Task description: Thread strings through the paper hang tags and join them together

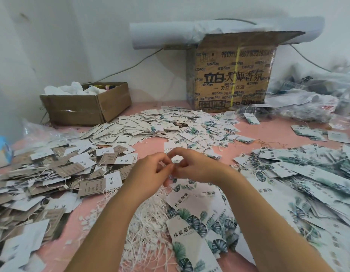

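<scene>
My left hand (pixel 150 171) and my right hand (pixel 191 163) meet at the middle of the pink table, fingertips pinched together over something small; a thin white string seems to run between them, but the fingers hide most of it. Below the hands lie long white hang tags (pixel 190 228) printed with green leaves. A heap of loose white strings (pixel 148 222) lies under my forearms.
Brown and white tags (pixel 58 173) pile at the left, small white tags (pixel 150 126) at the back, leaf-print tags (pixel 307 173) at the right. A low open cardboard box (pixel 85 105) and a tall printed carton (pixel 231 75) stand by the wall. Plastic bags (pixel 317 95) lie far right.
</scene>
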`<state>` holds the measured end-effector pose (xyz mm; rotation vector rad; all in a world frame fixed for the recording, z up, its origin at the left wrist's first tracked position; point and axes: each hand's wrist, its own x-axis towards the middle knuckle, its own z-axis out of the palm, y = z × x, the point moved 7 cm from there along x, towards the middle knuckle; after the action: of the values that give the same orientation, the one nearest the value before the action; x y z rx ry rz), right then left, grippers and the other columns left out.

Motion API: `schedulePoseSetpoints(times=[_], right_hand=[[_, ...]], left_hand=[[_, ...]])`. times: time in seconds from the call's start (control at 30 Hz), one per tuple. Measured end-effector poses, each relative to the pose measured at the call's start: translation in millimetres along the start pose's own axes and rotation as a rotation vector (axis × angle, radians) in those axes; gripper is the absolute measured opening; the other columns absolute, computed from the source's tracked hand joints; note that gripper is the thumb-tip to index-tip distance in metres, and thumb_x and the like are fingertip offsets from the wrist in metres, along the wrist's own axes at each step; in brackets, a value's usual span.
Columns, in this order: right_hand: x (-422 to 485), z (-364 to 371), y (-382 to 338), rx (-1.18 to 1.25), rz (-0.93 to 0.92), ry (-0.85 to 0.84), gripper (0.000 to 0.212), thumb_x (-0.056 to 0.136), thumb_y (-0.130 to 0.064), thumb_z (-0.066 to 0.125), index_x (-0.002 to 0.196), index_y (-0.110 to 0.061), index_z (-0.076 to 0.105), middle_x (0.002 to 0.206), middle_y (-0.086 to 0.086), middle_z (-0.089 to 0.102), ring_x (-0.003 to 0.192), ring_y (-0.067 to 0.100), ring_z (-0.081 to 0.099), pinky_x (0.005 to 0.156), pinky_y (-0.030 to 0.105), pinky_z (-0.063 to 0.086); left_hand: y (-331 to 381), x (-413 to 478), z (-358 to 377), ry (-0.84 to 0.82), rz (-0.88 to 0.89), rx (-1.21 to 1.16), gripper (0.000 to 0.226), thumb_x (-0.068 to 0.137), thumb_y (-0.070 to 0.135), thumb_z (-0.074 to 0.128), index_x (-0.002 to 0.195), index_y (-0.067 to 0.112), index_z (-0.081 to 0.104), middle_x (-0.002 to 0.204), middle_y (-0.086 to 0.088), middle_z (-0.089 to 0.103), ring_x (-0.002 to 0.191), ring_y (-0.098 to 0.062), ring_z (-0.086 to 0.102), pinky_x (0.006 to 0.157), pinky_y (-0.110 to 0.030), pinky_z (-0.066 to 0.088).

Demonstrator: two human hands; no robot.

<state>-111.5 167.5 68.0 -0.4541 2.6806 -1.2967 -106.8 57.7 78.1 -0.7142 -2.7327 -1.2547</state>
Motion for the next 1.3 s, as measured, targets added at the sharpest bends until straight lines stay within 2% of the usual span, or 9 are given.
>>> schedulePoseSetpoints(times=[0.2, 0.37, 0.5, 0.6, 0.83, 0.97, 1.1, 1.2, 1.3], right_hand=[[6, -12, 15, -0.702, 0.082, 0.314, 0.043, 0.091, -0.032, 0.055, 0.132, -0.029, 0.045, 0.116, 0.002, 0.063, 0.104, 0.023, 0.058, 0.082, 0.037, 0.051], [7, -15, 14, -0.721, 0.045, 0.407, 0.026, 0.093, -0.029, 0.049, 0.116, -0.031, 0.062, 0.094, 0.0, 0.069, 0.084, 0.02, 0.063, 0.072, 0.035, 0.054], [2, -20, 5, -0.756, -0.079, 0.515, 0.026, 0.096, -0.028, 0.042, 0.104, -0.022, 0.067, 0.078, -0.001, 0.07, 0.069, 0.018, 0.061, 0.065, 0.03, 0.053], [-8, -24, -9, -0.68, -0.233, 0.632, 0.027, 0.093, -0.022, 0.047, 0.105, -0.021, 0.07, 0.077, 0.001, 0.073, 0.065, 0.019, 0.065, 0.062, 0.029, 0.052], [-14, -15, -23, -0.573, -0.399, 0.408, 0.022, 0.085, -0.022, 0.064, 0.105, -0.024, 0.071, 0.062, -0.011, 0.068, 0.05, 0.006, 0.055, 0.057, 0.024, 0.048], [-6, -18, -3, -0.227, -0.204, 0.234, 0.044, 0.081, -0.031, 0.069, 0.123, -0.024, 0.058, 0.044, -0.016, 0.049, 0.04, -0.004, 0.044, 0.045, 0.006, 0.032], [-9, -49, 37, -0.324, 0.198, 0.542, 0.057, 0.088, -0.046, 0.056, 0.135, -0.017, 0.042, 0.095, 0.003, 0.064, 0.078, 0.008, 0.059, 0.071, 0.027, 0.049], [-16, -53, 69, -0.569, 0.499, 0.515, 0.05, 0.083, -0.06, 0.053, 0.093, -0.011, 0.056, 0.074, -0.003, 0.054, 0.069, 0.015, 0.054, 0.061, 0.027, 0.044], [-16, -48, 89, -0.564, 0.582, 0.453, 0.053, 0.078, -0.068, 0.053, 0.065, -0.018, 0.041, 0.064, -0.004, 0.05, 0.06, 0.015, 0.049, 0.058, 0.027, 0.041]], left_hand=[[-14, 1, 5, -0.067, -0.065, 0.075, 0.01, 0.094, 0.028, 0.055, 0.085, 0.028, 0.06, 0.04, 0.014, 0.054, 0.034, 0.005, 0.042, 0.039, -0.009, 0.03], [-19, -3, 15, -0.195, -0.118, 0.093, 0.019, 0.095, 0.041, 0.046, 0.084, 0.032, 0.059, 0.049, 0.01, 0.064, 0.048, -0.002, 0.053, 0.056, -0.023, 0.038], [-23, -1, 15, -0.097, -0.16, -0.017, 0.022, 0.096, 0.043, 0.042, 0.095, 0.024, 0.055, 0.071, 0.006, 0.069, 0.037, 0.006, 0.042, 0.05, -0.024, 0.034], [-27, -1, 10, 0.012, -0.241, -0.179, 0.037, 0.094, 0.05, 0.033, 0.099, 0.021, 0.056, 0.084, 0.007, 0.06, 0.054, -0.002, 0.042, 0.054, -0.029, 0.046], [-58, -5, 16, 0.111, -0.553, -0.753, 0.037, 0.09, 0.047, 0.053, 0.095, 0.011, 0.06, 0.081, -0.002, 0.052, 0.052, -0.009, 0.037, 0.033, -0.016, 0.025], [-66, -3, 13, 0.174, -0.532, -0.693, 0.006, 0.089, 0.017, 0.061, 0.085, 0.013, 0.063, 0.075, -0.001, 0.055, 0.051, -0.01, 0.039, 0.032, -0.016, 0.025], [-66, -3, 12, 0.183, -0.507, -0.658, 0.009, 0.089, 0.015, 0.062, 0.081, 0.012, 0.063, 0.07, 0.0, 0.055, 0.046, -0.009, 0.039, 0.034, -0.015, 0.025], [-65, -2, 14, 0.158, -0.49, -0.625, 0.011, 0.088, 0.015, 0.063, 0.078, 0.011, 0.063, 0.068, 0.001, 0.055, 0.045, -0.008, 0.04, 0.035, -0.017, 0.026], [-63, -3, 18, 0.119, -0.491, -0.658, 0.009, 0.087, 0.013, 0.063, 0.08, 0.008, 0.063, 0.065, 0.0, 0.055, 0.044, -0.007, 0.039, 0.035, -0.017, 0.025]])
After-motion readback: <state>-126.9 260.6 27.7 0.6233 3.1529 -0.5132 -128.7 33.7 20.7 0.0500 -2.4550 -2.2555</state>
